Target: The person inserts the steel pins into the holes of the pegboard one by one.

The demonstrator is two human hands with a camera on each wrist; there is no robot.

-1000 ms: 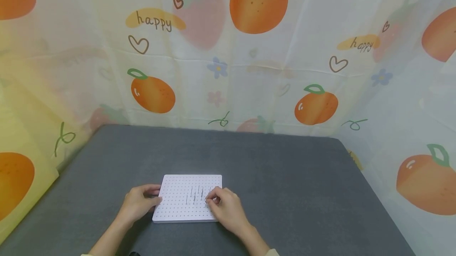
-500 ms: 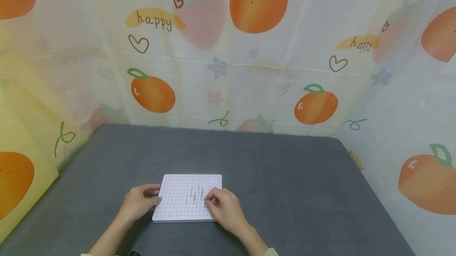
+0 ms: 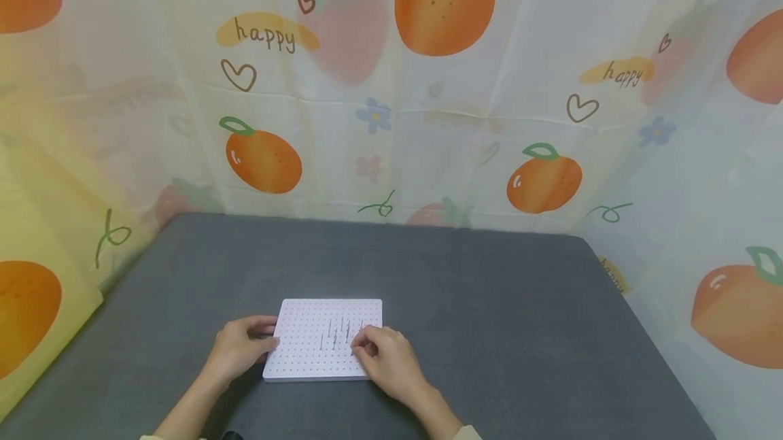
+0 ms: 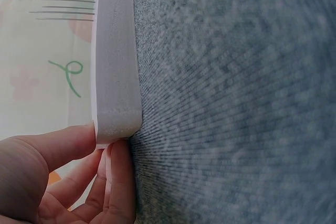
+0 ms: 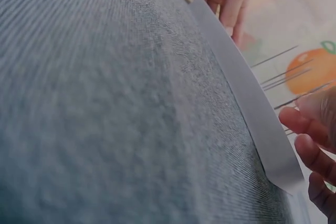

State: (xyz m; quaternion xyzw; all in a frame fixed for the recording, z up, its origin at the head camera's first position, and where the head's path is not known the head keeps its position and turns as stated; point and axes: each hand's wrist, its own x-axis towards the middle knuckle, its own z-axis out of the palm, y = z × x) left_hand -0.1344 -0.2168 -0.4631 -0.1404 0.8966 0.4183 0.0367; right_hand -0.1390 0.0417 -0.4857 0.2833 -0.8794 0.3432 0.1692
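Note:
A white board dotted with rows of small holes lies flat on the dark table. Several thin metal pins stand upright in its middle and right part; in the left wrist view these pins stick out from its top face. My left hand grips the board's left edge, thumb at the top rim and fingers against the side and lower edge. Over the right part, my right hand pinches a thin pin between thumb and index finger, its other fingers curled. The right hand covers part of the board.
The dark grey tabletop extends behind and to both sides of the board. A fruit-patterned cloth hangs along the back and sides of the table. A small black object shows at the bottom edge, near the left forearm.
My right hand has shifted slightly toward the front of the board, still pinching at its right part. The left hand keeps its grip on the left edge.

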